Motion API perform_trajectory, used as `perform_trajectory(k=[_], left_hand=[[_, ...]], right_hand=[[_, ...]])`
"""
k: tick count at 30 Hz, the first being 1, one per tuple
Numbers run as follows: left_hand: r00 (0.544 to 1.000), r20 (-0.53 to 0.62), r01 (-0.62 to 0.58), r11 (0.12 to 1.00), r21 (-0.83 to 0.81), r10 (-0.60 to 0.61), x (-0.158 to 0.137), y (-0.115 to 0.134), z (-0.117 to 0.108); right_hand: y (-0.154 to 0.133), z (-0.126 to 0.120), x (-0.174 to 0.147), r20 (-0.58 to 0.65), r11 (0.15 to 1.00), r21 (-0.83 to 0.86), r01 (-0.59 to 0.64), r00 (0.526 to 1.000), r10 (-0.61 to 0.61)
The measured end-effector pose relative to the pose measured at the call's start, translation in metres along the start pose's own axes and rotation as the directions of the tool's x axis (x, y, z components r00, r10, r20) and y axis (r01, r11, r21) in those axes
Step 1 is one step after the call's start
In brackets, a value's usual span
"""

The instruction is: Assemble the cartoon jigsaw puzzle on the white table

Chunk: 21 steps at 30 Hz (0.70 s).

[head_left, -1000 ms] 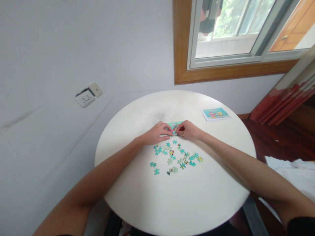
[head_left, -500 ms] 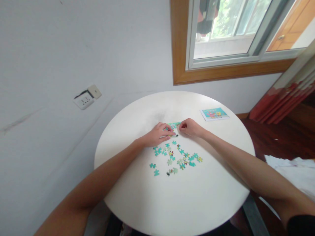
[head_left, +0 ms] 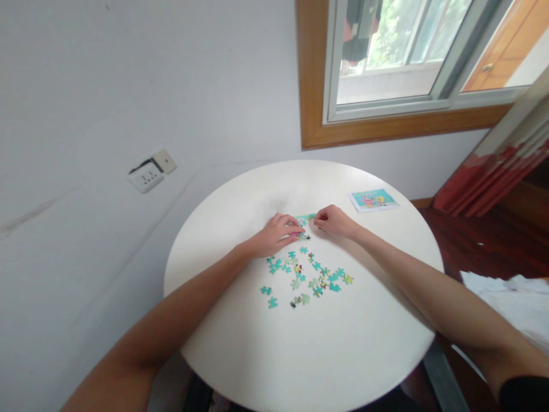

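My left hand [head_left: 277, 234] lies over the left part of a partly joined jigsaw puzzle [head_left: 302, 221], its fingers stretched out and resting on the pieces. Much of the joined part is hidden beneath that hand. At the puzzle's right edge, my right hand [head_left: 332, 221] has thumb and fingers pinched together on a small puzzle piece, mostly covered by the fingertips. Loose teal, pale green and yellow puzzle pieces [head_left: 333, 277] are scattered on the table nearer to me, several of them touching or overlapping.
All of this is on a round white table [head_left: 257, 355]. A picture card [head_left: 374, 200] with cartoon figures lies at its back right. Behind stand the wall with a socket [head_left: 146, 176] and a wood-framed window [head_left: 386, 129]. White papers [head_left: 510, 300] are at the right.
My right hand has shifted very slightly at the puzzle's right edge. The left hand's fingers have moved a little, showing more of the pink part. The loose pieces stay put.
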<state>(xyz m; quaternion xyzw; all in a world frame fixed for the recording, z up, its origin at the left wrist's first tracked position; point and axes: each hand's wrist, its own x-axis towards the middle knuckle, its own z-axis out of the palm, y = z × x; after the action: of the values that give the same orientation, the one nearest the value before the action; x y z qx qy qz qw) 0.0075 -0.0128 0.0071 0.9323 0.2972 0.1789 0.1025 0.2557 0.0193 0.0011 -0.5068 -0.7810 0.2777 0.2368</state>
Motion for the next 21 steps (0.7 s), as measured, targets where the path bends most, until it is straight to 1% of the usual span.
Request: perform_trajectory(k=[6, 9, 12, 16, 21], left_hand=[[0.998, -0.066, 0.023, 1.0, -0.006, -0.024, 0.001, -0.008, 0.004], [0.992, -0.108, 0.074, 0.997, 0.034, -0.07, 0.0, -0.013, 0.003], [0.974, -0.18, 0.148, 0.988, 0.054, -0.136, -0.002, -0.019, 0.0], [0.942, -0.258, 0.23, 0.973, 0.029, -0.215, -0.004, -0.029, -0.005], [0.918, -0.296, 0.276, 0.961, 0.008, -0.262, -0.005, -0.033, -0.007]], right_hand=[[-0.003, -0.006, 0.0, -0.038, 0.998, 0.014, -0.06, 0.997, 0.06], [-0.005, -0.009, 0.0, -0.068, 0.998, 0.017, -0.063, 0.996, 0.065], [-0.004, -0.012, 0.001, -0.105, 0.998, 0.024, -0.06, 0.993, 0.062], [-0.002, -0.015, 0.002, -0.151, 0.998, 0.007, -0.068, 0.986, 0.068], [0.001, -0.016, 0.003, -0.169, 0.997, -0.009, -0.08, 0.982, 0.077]])
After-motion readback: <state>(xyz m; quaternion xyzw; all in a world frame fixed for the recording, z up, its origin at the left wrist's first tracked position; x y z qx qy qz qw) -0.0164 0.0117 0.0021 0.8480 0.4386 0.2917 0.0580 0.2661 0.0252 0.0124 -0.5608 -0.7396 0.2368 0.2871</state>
